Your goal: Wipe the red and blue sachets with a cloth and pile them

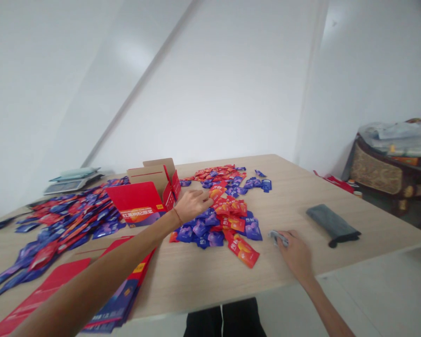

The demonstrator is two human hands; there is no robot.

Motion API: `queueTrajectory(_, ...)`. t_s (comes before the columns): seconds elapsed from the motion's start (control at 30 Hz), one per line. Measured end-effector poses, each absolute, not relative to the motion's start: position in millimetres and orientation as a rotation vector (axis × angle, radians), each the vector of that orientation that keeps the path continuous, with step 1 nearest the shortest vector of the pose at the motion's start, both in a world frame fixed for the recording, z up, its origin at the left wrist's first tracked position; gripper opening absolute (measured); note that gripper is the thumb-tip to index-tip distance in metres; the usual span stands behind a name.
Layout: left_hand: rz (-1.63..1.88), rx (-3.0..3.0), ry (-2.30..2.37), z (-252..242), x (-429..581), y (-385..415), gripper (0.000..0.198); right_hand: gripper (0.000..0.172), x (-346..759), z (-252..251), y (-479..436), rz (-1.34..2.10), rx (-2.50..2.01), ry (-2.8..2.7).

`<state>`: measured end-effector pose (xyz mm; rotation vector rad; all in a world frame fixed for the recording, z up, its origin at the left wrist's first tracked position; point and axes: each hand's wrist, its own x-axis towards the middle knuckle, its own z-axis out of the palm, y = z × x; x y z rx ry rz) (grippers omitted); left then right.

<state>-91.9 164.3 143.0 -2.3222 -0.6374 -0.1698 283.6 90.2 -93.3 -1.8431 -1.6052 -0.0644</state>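
My left hand (pixel 192 205) reaches over a pile of purple sachets (pixel 199 228) and pinches a red-orange sachet (pixel 217 191) at its fingertips. More red sachets (pixel 233 207) lie on the right part of this pile. One red sachet (pixel 243 250) lies flat at its front edge. Low over the table to the right of the pile, my right hand (pixel 295 252) is closed on a small crumpled grey-white cloth (pixel 278 237). An open red carton (pixel 136 199) stands just left of my left hand, with a second open carton (pixel 170 175) behind it.
Flattened cartons (pixel 122 299) lie under my left forearm. A long heap of sachets (pixel 66 220) covers the table's left, near a scale (pixel 73 182). Another sachet pile (pixel 217 173) is farther back. A folded grey cloth (pixel 333 224) lies right; a loaded chair (pixel 379 164) stands beyond the table.
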Motion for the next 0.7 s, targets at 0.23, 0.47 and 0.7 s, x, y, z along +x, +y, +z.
queueTrajectory(0.23, -0.061, -2.315, -0.766, 141, -84, 166, 0.017, 0.033, 285, -97, 92, -0.062, -1.850, -1.615)
queueTrajectory(0.47, -0.216, -2.339, -0.942, 148, -84, 177, 0.018, 0.031, 286, -99, 94, -0.057, -1.856, -1.613)
queueTrajectory(0.7, -0.433, -2.504, -1.127, 136, -86, 191, 0.028, 0.031, 287, -100, 95, -0.051, -1.829, -1.600)
